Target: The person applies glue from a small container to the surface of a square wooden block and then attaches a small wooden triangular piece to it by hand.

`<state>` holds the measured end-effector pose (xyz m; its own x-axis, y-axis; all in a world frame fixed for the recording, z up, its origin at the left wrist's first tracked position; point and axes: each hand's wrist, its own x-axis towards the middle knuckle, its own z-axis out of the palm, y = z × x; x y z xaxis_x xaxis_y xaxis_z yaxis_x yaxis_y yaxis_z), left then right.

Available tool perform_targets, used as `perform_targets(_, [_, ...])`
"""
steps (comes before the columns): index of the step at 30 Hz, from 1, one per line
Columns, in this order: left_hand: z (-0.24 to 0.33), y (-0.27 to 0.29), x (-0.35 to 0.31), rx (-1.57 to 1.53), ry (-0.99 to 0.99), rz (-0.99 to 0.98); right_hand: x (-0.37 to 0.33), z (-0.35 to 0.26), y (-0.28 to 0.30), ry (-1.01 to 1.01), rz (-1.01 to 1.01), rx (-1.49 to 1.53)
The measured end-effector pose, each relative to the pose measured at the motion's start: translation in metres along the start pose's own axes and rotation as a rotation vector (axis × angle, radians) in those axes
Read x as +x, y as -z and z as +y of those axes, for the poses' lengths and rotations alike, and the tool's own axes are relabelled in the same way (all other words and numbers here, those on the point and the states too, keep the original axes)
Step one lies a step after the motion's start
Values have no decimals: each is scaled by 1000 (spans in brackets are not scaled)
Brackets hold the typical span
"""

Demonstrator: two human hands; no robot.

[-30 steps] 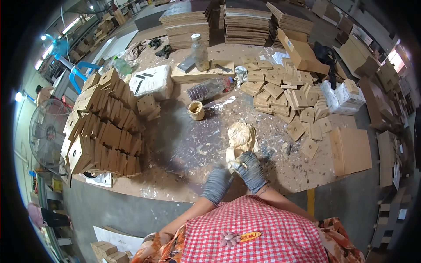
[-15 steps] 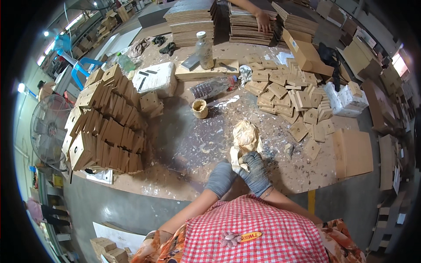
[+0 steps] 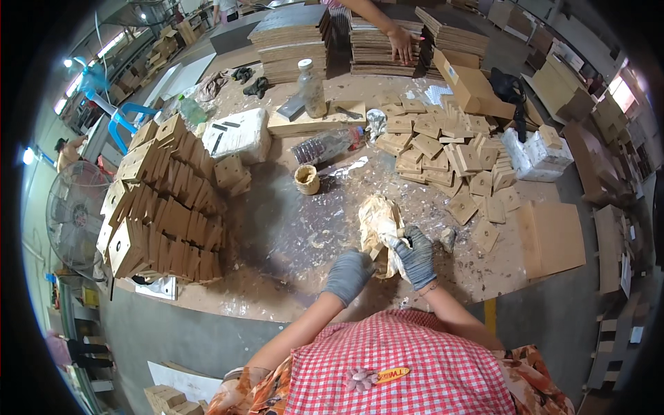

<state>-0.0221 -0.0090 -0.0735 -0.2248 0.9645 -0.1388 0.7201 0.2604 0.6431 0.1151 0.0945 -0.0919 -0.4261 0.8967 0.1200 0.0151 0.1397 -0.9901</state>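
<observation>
My left hand [image 3: 348, 277], in a grey glove, is closed on a small wooden block [image 3: 377, 251], of which only one end shows past the fingers. My right hand [image 3: 416, 257], gloved the same way, pinches a fold of a stained cream cloth [image 3: 378, 216]. The cloth lies bunched on the worktable [image 3: 277, 290] and reaches up to the block. Past the cloth, a small tub of tan paste [image 3: 306, 180] stands upright. A dark grey lump [image 3: 448, 239] lies just right of my right hand.
Stacked wooden blocks [image 3: 166, 214] rise at the left; loose wooden blocks [image 3: 443, 149] are heaped at the right. A clear bottle [image 3: 325, 146] lies on its side, and another bottle [image 3: 312, 90] stands behind. Across the table, a co-worker's hand [image 3: 401, 45] rests on stacked boards [image 3: 384, 55].
My hands have moved apart, the right one shifting rightward and pulling a cloth fold with it. The block's end has come into sight. The whole view has shifted slightly.
</observation>
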Motion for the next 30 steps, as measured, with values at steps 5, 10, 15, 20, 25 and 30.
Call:
perform_targets(5, [-5, -10, 11, -32, -30, -63, -11, 1, -9, 118, -158, -244])
perform_targets(10, [-7, -20, 24, 15, -89, -1, 0, 11, -7, 2, -129, -257])
perform_targets(15, [3, -9, 24, 81, -63, -5, 15, 6, 1, -112, -29, -324])
perform_targets(20, [2, 6, 5, 24, 38, 14, 15, 6, 16, -121, 27, 32])
perform_targets(25, [1, 8, -7, 84, -40, 92, -11, 9, -18, 6, -154, -50])
perform_targets(30, [-15, 13, -9, 25, 173, -57, -9, 33, -28, 161, -115, -70])
